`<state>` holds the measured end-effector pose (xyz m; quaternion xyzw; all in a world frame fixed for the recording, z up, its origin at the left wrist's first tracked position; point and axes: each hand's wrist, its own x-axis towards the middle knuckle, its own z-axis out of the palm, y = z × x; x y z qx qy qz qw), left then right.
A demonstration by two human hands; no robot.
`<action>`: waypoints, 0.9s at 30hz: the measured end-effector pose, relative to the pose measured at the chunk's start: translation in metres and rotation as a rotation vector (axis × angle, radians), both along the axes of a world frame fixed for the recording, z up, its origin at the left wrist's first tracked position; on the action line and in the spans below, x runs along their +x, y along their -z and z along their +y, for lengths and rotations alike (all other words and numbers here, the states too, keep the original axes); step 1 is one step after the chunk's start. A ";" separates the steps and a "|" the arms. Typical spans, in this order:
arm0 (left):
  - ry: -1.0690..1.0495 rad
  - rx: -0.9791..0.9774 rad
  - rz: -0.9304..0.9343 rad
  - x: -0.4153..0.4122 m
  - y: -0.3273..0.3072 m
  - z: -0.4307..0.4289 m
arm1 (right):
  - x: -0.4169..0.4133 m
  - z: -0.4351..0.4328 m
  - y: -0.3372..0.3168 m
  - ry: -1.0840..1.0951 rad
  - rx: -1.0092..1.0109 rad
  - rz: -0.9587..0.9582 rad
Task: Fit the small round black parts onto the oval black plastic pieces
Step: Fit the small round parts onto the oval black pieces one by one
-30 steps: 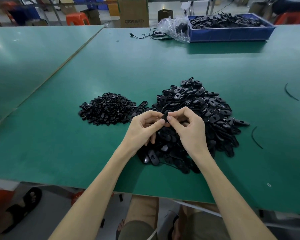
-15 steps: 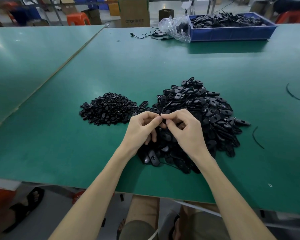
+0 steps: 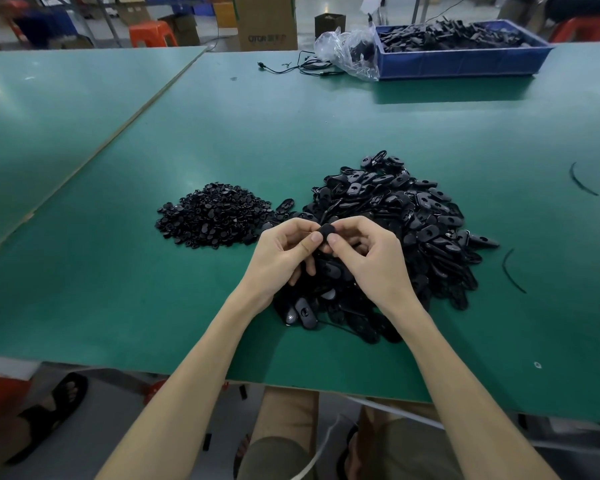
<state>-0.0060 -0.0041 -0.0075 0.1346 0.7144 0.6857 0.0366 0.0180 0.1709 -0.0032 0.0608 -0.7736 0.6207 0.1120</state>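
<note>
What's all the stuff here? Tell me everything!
table: one, green, under everything
small round parts: one heap, black, left of the hands
oval pieces: one heap, black, beneath the hands
held piece: one, black, between thumbs
bin: one, blue, far right
bag: one, clear, beside the bin
cable: one, black, beside the bag
box: one, brown, beyond the table
stool: one, orange, beyond the table
strips: two, black, table's right side
left hand: one, pinching the held piece
right hand: one, pinching the held piece
</note>
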 end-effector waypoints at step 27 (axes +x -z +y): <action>-0.050 -0.081 0.076 0.010 -0.004 0.006 | 0.001 -0.002 -0.001 0.062 0.006 -0.052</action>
